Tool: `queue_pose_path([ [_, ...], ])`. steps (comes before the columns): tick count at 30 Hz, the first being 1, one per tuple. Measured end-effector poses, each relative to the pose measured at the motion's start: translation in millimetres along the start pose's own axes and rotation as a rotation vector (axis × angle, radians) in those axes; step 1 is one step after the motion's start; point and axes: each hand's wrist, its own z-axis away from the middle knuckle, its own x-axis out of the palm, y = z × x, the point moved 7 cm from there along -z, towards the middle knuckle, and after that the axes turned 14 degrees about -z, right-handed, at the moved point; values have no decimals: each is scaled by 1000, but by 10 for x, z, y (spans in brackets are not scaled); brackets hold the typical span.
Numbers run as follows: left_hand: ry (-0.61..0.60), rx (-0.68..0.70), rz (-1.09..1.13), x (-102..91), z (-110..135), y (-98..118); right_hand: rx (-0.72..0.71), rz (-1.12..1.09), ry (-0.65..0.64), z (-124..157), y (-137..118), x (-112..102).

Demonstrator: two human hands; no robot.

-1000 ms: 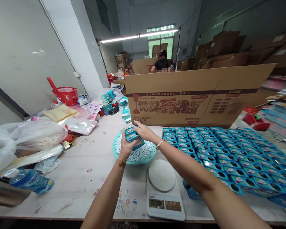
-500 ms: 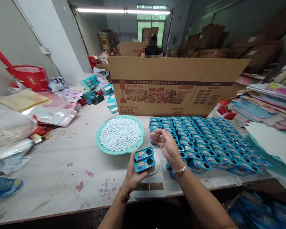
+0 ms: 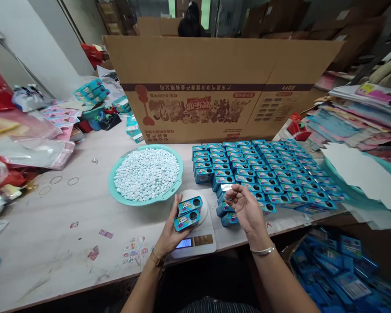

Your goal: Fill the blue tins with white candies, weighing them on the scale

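Observation:
Two small blue candy boxes (image 3: 188,214), each with a dark round opening on its upper face, are gripped side by side in my left hand (image 3: 169,234). They are over the round plate of a white kitchen scale (image 3: 206,243), whose display is lit; whether they touch the plate I cannot tell. My right hand (image 3: 247,213) is right of the scale, palm turned inward, fingers loosely bent and apart with nothing visible in them. It hovers by the near left corner of the rows of blue boxes (image 3: 257,174). A turquoise basin (image 3: 113,191) of white candies stands left of the scale.
A large cardboard carton (image 3: 198,65) stands behind the rows. More blue boxes lie in a heap (image 3: 342,265) below the table's right edge. Paper stacks (image 3: 352,117) rise at right, plastic bags (image 3: 29,148) at left. Someone's dark-haired head (image 3: 192,19) shows beyond the carton.
The view has tipped downward. My right hand has moved right, away from the boxes in my left hand. The scale's display now shows lit; my left hand still grips both boxes.

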Motion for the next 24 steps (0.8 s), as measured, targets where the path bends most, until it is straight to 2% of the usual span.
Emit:
queue_pose_path([
  [3,31,-10,-34,-47,104,2,10,-3,5,19,0,-3],
  [6,73,-5,-71,-204,307,95,-2,18,-10,16,-29,59],
  [9,213,-53,-81,-561,613,170,-47,69,-79,-28,-72,275],
  [12,508,-189,-72,-1066,981,49,-87,224,-277,-144,15,758],
  [14,749,-285,-82,-1384,1227,-141,-106,429,-476,-243,225,1198],
  [16,961,-341,-112,-1624,1416,-354,-173,699,-737,-318,542,1670],
  [18,1107,-356,-144,-1776,1511,-545,-353,991,-959,-375,882,2072],
  [21,1185,-352,-156,-1870,1500,-750,-586,1403,-1193,-464,1426,2438],
  [24,1165,-369,-152,-1875,1430,-855,-591,1647,-1237,-612,1829,2541],
])
